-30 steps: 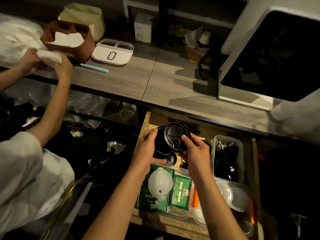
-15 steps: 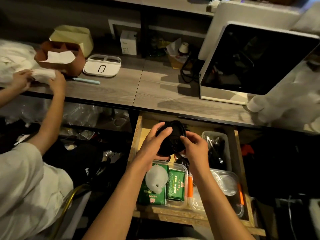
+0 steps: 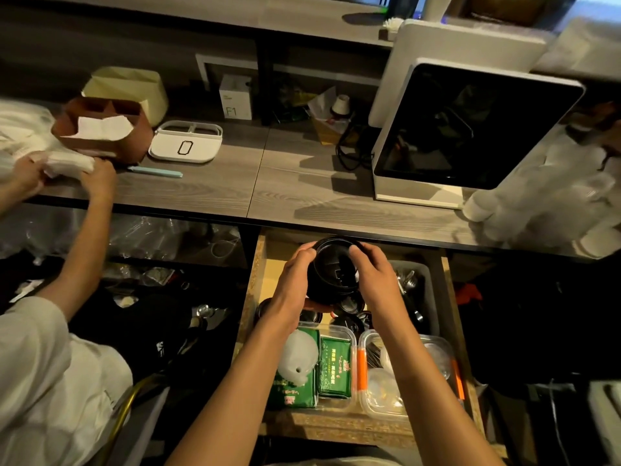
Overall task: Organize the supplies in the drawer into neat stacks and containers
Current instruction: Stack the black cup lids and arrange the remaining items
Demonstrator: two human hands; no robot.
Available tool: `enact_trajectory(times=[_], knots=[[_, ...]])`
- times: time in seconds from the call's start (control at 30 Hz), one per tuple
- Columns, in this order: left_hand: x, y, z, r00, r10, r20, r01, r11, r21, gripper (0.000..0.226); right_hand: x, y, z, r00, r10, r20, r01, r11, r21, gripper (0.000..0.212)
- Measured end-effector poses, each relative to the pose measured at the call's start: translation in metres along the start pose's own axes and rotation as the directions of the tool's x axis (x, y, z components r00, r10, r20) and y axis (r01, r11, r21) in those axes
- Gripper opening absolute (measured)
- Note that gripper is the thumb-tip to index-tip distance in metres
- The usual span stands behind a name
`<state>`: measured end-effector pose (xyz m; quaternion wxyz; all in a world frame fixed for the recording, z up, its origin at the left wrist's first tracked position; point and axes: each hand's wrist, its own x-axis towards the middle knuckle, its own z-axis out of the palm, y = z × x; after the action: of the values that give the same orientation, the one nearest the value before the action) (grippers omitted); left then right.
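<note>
both hands (image 3: 295,284) gripping black lids (image 3: 336,270), open drawer (image 3: 450,297)

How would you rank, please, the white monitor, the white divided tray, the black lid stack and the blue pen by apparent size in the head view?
1. White monitor, clearly largest.
2. White divided tray and black lid stack: look similar; the stack is nearer the camera, so unranked.
3. Blue pen, smallest.

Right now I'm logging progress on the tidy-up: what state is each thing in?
drawer: pulled open
lid stack: held above the drawer by both hands
left hand: grips the stack
right hand: grips the stack
loose lids: lying unstacked in the drawer
tea packets: in a clear tub
screen: dark
</note>
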<state>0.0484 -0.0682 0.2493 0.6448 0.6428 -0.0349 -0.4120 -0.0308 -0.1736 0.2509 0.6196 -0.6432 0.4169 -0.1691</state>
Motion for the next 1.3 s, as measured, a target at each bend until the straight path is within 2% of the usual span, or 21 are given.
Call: enact_trajectory(times=[0.17, 0.33, 0.43, 0.53, 0.67, 0.8, 0.9, 1.0, 1.07, 1.13, 1.23, 1.3], knots=[[0.004, 0.001, 0.002, 1.0, 0.025, -0.013, -0.024, 0.998, 0.061, 0.033, 0.007, -0.002, -0.002, 0.976, 0.189, 0.107, -0.203, 0.968, 0.144, 0.039], [0.002, -0.002, 0.007, 1.0, -0.017, 0.024, 0.018, 0.999, -0.051, 0.029, 0.009, 0.001, 0.002, 0.961, 0.223, 0.161, -0.253, 0.947, 0.2, 0.037], [0.006, -0.003, 0.007, 0.997, -0.026, 0.072, 0.03, 0.998, -0.058, 0.028, 0.013, 0.002, 0.002, 0.969, 0.209, 0.133, -0.228, 0.962, 0.151, 0.027], [0.01, -0.003, 0.01, 0.993, -0.1, 0.066, 0.106, 0.99, -0.096, 0.025, 0.015, 0.007, 0.002, 0.988, 0.148, 0.051, -0.152, 0.986, 0.064, 0.017], [0.019, -0.009, 0.007, 0.988, -0.153, 0.023, 0.155, 0.983, -0.102, 0.035, 0.014, 0.017, 0.002, 0.996, 0.093, 0.017, -0.094, 0.995, 0.035, 0.031], [0.028, -0.017, 0.005, 0.998, -0.066, 0.007, 0.066, 0.997, 0.043, 0.018, 0.018, 0.021, -0.004, 0.968, 0.197, 0.157, -0.217, 0.969, 0.118, 0.03], [0.038, -0.028, 0.009, 1.0, -0.026, -0.006, 0.026, 0.992, 0.122, 0.022, 0.028, 0.029, -0.009, 0.935, 0.284, 0.211, -0.318, 0.937, 0.147, 0.031], [0.048, -0.037, 0.012, 0.989, -0.144, 0.025, 0.141, 0.986, 0.085, 0.014, 0.04, 0.043, -0.009, 0.952, 0.265, 0.152, -0.283, 0.952, 0.115, 0.032], [0.059, -0.045, 0.016, 0.971, -0.229, 0.071, 0.23, 0.973, -0.007, 0.013, 0.048, 0.057, -0.009, 0.962, 0.247, 0.114, -0.261, 0.957, 0.126, 0.021], [0.072, -0.056, 0.021, 0.96, -0.276, 0.044, 0.278, 0.958, -0.072, 0.016, 0.056, 0.071, -0.009, 0.964, 0.248, 0.1, -0.259, 0.957, 0.13, 0.011], [0.091, -0.075, 0.028, 0.956, -0.291, -0.015, 0.289, 0.954, -0.079, 0.029, 0.069, 0.089, -0.012, 0.944, 0.305, 0.128, -0.321, 0.936, 0.141, 0.023], [0.101, -0.084, 0.03, 0.962, -0.273, -0.018, 0.272, 0.961, -0.044, 0.031, 0.079, 0.095, -0.019, 0.899, 0.373, 0.232, -0.417, 0.89, 0.186, 0.037]])
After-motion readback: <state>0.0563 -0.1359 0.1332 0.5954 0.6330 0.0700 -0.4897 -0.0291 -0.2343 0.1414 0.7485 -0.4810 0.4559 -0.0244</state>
